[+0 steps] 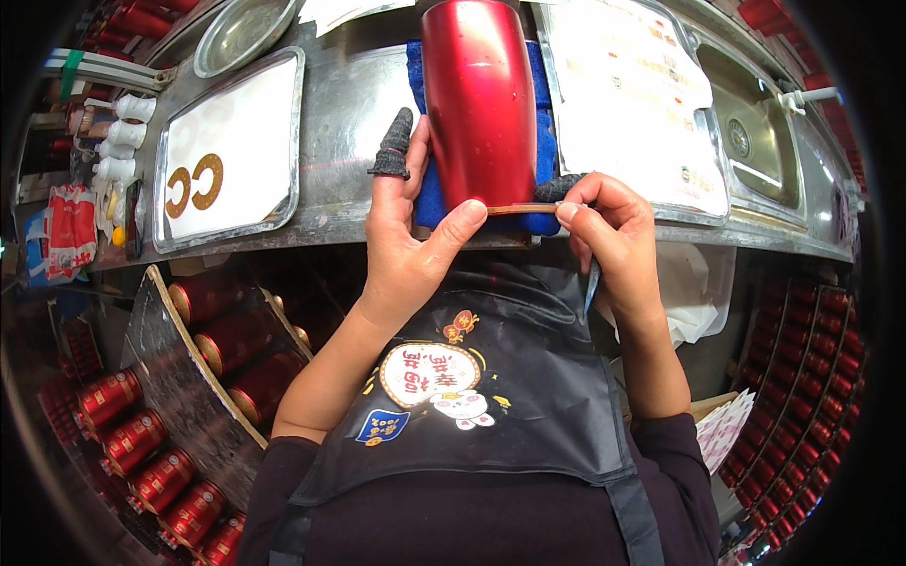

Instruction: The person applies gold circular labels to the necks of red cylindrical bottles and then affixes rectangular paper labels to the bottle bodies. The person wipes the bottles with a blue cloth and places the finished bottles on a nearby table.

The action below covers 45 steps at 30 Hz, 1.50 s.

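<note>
A glossy red tapered vessel lies on a blue towel, its narrower end toward me. A thin golden-brown strip runs straight across that near end. My left hand is spread at the vessel's left side, a dark grey cover on one raised finger. Its thumb tip presses at the strip's left end. My right hand is closed, pinching the strip's right end between thumb and finger. A dark grey cover shows on one of its fingers too. Below that hand hangs a narrow bluish piece.
On the metal counter, a tray with two golden C-shaped pieces stands left, another tray with printed sheets right. Beyond are a metal bowl and a sink. Red cans fill racks below.
</note>
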Each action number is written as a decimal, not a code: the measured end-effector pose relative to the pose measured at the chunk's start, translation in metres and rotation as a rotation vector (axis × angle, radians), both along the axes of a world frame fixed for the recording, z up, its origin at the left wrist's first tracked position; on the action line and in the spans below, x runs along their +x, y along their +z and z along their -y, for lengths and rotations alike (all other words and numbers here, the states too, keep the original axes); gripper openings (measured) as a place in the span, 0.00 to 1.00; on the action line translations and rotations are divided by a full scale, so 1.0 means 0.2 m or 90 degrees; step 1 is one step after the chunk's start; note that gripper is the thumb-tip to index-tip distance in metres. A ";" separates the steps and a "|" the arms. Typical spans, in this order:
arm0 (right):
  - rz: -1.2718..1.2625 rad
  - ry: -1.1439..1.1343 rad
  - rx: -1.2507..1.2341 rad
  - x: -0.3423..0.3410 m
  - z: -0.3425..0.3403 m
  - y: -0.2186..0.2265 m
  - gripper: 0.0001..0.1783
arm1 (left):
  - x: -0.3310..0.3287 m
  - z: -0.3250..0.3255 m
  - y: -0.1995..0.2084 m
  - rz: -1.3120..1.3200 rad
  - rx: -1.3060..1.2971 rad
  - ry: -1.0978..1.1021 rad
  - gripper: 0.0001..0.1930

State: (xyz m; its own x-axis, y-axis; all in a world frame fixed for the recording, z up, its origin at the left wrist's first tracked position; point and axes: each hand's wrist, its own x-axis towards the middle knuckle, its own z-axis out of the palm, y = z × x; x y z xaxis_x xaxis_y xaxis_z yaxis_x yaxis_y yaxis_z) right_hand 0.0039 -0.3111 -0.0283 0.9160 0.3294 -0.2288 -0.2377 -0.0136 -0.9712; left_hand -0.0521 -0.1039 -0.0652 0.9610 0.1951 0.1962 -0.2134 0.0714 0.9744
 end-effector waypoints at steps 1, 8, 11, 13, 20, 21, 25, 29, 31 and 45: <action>0.003 -0.001 -0.003 0.00 0.00 0.00 0.06 | 0.00 0.00 0.00 0.005 0.004 0.004 0.42; 0.030 0.001 -0.021 0.01 -0.02 -0.04 0.05 | 0.00 0.00 0.02 -0.002 0.011 -0.013 0.41; 0.040 0.006 -0.013 0.01 -0.02 -0.05 0.05 | 0.00 0.00 0.01 -0.009 -0.010 0.000 0.41; 0.019 0.015 -0.008 0.01 -0.01 -0.04 0.06 | -0.02 0.00 0.01 0.006 0.037 0.014 0.42; -0.019 0.008 0.039 0.00 -0.04 -0.02 0.10 | -0.15 0.04 0.01 0.140 0.610 0.125 0.25; 0.016 0.010 0.013 0.00 -0.06 -0.03 0.11 | -0.16 0.04 0.00 0.131 0.645 0.146 0.24; 0.140 0.006 -0.093 0.01 -0.10 -0.08 0.13 | -0.18 0.05 -0.01 0.091 0.705 0.204 0.18; 0.149 0.001 -0.117 0.01 -0.10 -0.10 0.13 | -0.21 0.07 -0.02 0.043 0.687 0.227 0.18; 0.160 0.005 -0.114 0.01 -0.10 -0.10 0.13 | -0.23 0.07 -0.02 0.033 0.658 0.238 0.18; 0.117 0.019 -0.054 0.02 -0.08 -0.09 0.10 | -0.23 0.08 0.04 0.080 0.729 0.263 0.16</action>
